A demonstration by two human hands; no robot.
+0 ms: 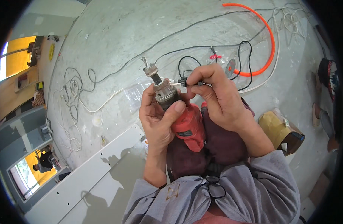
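Head view shows the drill [190,128] upright between the person's knees, nose up and tipped a little to the left, its red body against the dark trousers [226,136]. The lap probably takes some of its weight, and that pose brings the chuck [164,92] up where both hands meet. A cutter [151,70] with a thin bit sits at the drill's top end, pointing away from the person.

The left hand [156,117] is closed round the drill just below the chuck: its thumb lies across the near side and its fingers curl behind, seemingly to keep the tool from turning. How tightly they press cannot be told.

To the right of the drill's nose, the right hand [222,99] has a small black key [183,81] pinched between thumb and curled forefinger, with almost no opening left. The key's toothed head faces the chuck and looks just apart from it; this pinch would suit fine placing.

Beyond the drill, on the floor [123,26], lie an orange hose [271,41] and loose cables; a white board [104,156] lies to its left, a box [283,134] to its right.
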